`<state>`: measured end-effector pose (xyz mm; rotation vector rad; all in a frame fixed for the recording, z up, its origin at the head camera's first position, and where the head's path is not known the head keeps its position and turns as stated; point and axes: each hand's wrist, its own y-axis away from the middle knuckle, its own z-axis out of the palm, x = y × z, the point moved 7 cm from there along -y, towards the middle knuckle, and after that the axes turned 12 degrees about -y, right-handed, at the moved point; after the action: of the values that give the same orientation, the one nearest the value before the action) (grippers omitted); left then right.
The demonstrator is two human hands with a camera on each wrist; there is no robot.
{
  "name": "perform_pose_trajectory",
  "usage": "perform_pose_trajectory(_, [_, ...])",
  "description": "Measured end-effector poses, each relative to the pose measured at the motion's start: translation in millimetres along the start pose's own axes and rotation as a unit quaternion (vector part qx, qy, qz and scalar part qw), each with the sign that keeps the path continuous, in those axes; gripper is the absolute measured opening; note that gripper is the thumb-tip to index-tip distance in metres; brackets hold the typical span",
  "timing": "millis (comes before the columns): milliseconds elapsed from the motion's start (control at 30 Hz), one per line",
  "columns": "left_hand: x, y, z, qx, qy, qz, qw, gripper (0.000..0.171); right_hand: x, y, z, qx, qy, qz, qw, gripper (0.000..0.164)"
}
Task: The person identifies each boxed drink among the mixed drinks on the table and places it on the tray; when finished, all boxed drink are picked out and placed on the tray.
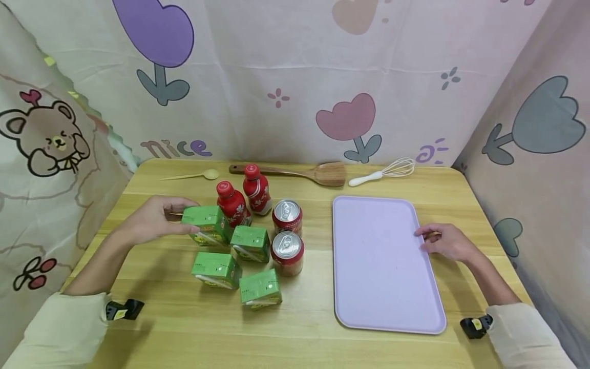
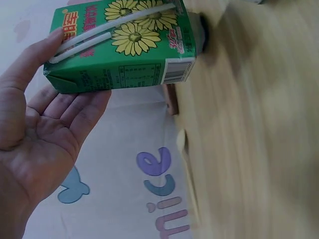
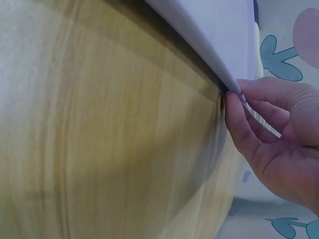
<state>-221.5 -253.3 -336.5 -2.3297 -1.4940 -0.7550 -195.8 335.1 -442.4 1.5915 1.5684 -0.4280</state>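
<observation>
In the head view my left hand [image 1: 154, 221] grips a green drink carton [image 1: 206, 218] by its sides, thumb on the near face. The left wrist view shows that carton [image 2: 107, 74] with yellow flowers and a white straw along its face. Several more green cartons stand close by, among them a front one [image 1: 260, 288]. Beside them are two red bottles [image 1: 234, 206] and two red cans [image 1: 288, 256] with silver tops. On the right, my right hand [image 1: 448, 242] pinches the right rim of a pale purple tray [image 1: 382, 266]; the right wrist view shows thumb and fingers at its edge.
Along the back of the wooden table [image 1: 193, 328] lie a light wooden spoon [image 1: 211, 174], a wooden spatula [image 1: 329, 175] and a white-handled whisk [image 1: 366, 178]. Printed cloth [image 1: 286, 46] hangs behind the table and at both sides.
</observation>
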Motion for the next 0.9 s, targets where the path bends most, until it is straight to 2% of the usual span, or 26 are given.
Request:
perform_pose_trajectory(100, [5.7, 2.2, -8.8, 0.007, -0.003, 0.009, 0.9999, 0.037, -2, -1, 0, 0.0, -0.001, -0.004, 1.0, 0.036])
perform_pose_trajectory(267, [24.6, 4.6, -29.3, 0.01, 0.002, 0.056, 0.9984, 0.035, -5, -3, 1, -0.002, -0.002, -0.008, 1.0, 0.034])
perform_pose_trajectory(367, [35.9, 5.0, -45.5, 0.023, -0.016, 0.041, 0.9988, 0.037, -6, -2, 0, -0.001, 0.0, -0.008, 1.0, 0.035])
perform_pose_trajectory(500, [51.5, 4.7, -66.2, 0.068, -0.03, 0.02, 0.997, 0.041, -7, -2, -1, 0.002, 0.0, -0.005, 1.0, 0.035])
perform_pose_trajectory(567, [61.3, 3.2, -72.4, 0.092, -0.025, 0.028, 0.995, 0.042, -6, -2, -1, 0.002, -0.003, -0.003, 1.0, 0.034])
perform_pose_trajectory(667, [79.9, -2.6, -73.9, 0.102, -0.005, 0.053, 0.9934, 0.042, -5, -1, 0, -0.002, -0.004, -0.003, 1.0, 0.034])
perform_pose_trajectory(767, [100.7, -13.5, -70.4, 0.092, 0.012, 0.069, 0.9932, 0.041, -4, 0, 1, -0.002, -0.003, -0.001, 1.0, 0.034])
perform_pose_trajectory(900, [126.8, -30.7, -63.2, 0.064, 0.018, 0.063, 0.9958, 0.039, -4, 0, 1, 0.001, 0.001, -0.004, 1.0, 0.034])
